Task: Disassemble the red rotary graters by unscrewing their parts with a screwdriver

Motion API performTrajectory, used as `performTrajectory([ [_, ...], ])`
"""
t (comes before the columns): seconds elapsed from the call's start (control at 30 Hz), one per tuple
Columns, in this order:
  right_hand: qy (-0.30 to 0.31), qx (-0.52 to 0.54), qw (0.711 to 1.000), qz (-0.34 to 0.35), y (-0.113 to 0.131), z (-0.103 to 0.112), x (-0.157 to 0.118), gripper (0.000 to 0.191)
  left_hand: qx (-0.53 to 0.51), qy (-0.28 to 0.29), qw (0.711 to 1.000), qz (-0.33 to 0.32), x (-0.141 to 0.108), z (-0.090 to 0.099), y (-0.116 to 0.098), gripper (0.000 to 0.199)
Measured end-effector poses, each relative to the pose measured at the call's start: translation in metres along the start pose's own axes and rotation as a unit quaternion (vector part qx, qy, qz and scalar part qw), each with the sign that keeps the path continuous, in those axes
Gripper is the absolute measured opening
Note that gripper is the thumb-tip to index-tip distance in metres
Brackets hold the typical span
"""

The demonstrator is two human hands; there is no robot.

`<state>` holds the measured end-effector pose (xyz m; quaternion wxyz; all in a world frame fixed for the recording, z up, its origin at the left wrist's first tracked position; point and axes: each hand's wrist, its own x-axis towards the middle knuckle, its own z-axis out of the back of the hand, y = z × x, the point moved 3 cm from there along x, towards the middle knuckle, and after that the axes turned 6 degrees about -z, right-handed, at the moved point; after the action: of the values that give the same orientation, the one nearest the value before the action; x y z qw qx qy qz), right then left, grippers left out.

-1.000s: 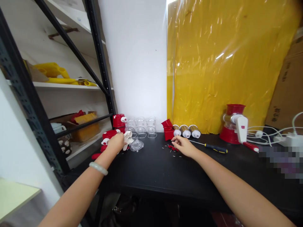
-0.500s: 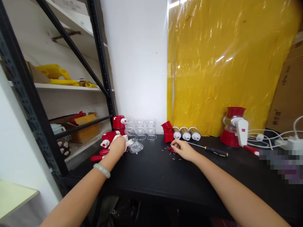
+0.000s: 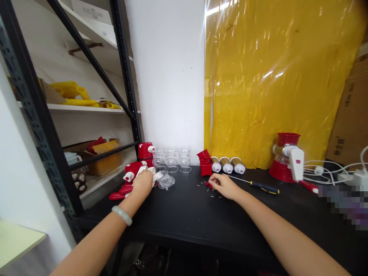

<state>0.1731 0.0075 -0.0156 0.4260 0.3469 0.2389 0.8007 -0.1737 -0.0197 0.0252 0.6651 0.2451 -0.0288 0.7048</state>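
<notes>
At the left of the table, my left hand (image 3: 143, 184) is closed over a white crank handle (image 3: 156, 176), among several crank handles with red grips (image 3: 117, 196). Its fingertips are partly hidden. A clear plastic disc-like part (image 3: 166, 181) lies just right of it. My right hand (image 3: 225, 185) has thumb and fingers pinched together at the small red pieces (image 3: 209, 185); one seems to be between the fingertips. Short metal pins (image 3: 212, 196) are scattered around these pieces. Behind this hand are red plastic hoppers (image 3: 206, 167) and metal grater drums with white ends (image 3: 227, 166).
A screwdriver (image 3: 264, 187) lies right of my right hand. An assembled red-and-white rotary grater (image 3: 284, 161) stands farther right, beside white cables (image 3: 316, 170). Clear plastic housings (image 3: 171, 159) and red bases (image 3: 145, 150) line the wall. A shelf rack (image 3: 126, 69) rises at the left.
The camera view has shifted slightly. My right fingertips have come down a little closer to the small red pieces. My left hand stays over the white crank handle.
</notes>
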Motion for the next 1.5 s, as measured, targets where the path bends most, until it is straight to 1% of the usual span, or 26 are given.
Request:
performTrajectory([
  [0.3,0.008,-0.005,1.0,-0.004,-0.001,-0.002,0.0,0.017,0.032,-0.028,0.999,-0.004,-0.016,0.001,0.0,0.043],
  [0.47,0.011,-0.008,1.0,-0.004,-0.002,-0.003,0.0,0.019,0.032,-0.029,0.999,-0.011,-0.026,0.004,0.001,0.038],
  [0.6,0.009,-0.014,1.0,0.0,-0.003,-0.003,0.0,0.019,0.033,-0.067,0.997,-0.001,-0.036,0.001,0.004,0.041],
  [0.7,0.008,-0.017,1.0,0.003,-0.004,-0.004,0.0,0.02,0.038,-0.101,0.994,0.0,-0.043,-0.008,0.005,0.048],
  [0.8,0.014,-0.017,1.0,-0.001,-0.007,-0.005,0.0,0.021,0.032,-0.119,0.992,-0.001,-0.048,-0.015,0.007,0.052],
  [0.93,0.02,-0.014,1.0,-0.007,-0.008,-0.006,0.001,0.021,0.018,-0.142,0.99,0.017,-0.052,-0.014,0.011,0.056],
  [1.0,0.019,-0.015,1.0,-0.006,-0.007,-0.006,0.0,0.02,0.01,-0.138,0.99,0.035,-0.052,-0.012,0.013,0.06],
  [1.07,0.017,-0.016,1.0,-0.005,-0.004,-0.005,0.0,0.019,0.005,-0.119,0.992,0.051,-0.051,-0.011,0.018,0.062],
  [1.2,0.018,-0.013,1.0,-0.004,-0.001,-0.005,-0.002,0.019,-0.006,-0.082,0.995,0.065,-0.048,-0.014,0.029,0.057],
  [1.37,0.018,-0.009,1.0,0.001,-0.003,-0.005,-0.001,0.019,-0.01,-0.074,0.995,0.065,-0.048,-0.015,0.035,0.052],
  [1.5,0.02,-0.011,1.0,0.002,-0.004,-0.006,-0.001,0.02,-0.004,-0.071,0.994,0.077,-0.049,-0.013,0.035,0.057],
])
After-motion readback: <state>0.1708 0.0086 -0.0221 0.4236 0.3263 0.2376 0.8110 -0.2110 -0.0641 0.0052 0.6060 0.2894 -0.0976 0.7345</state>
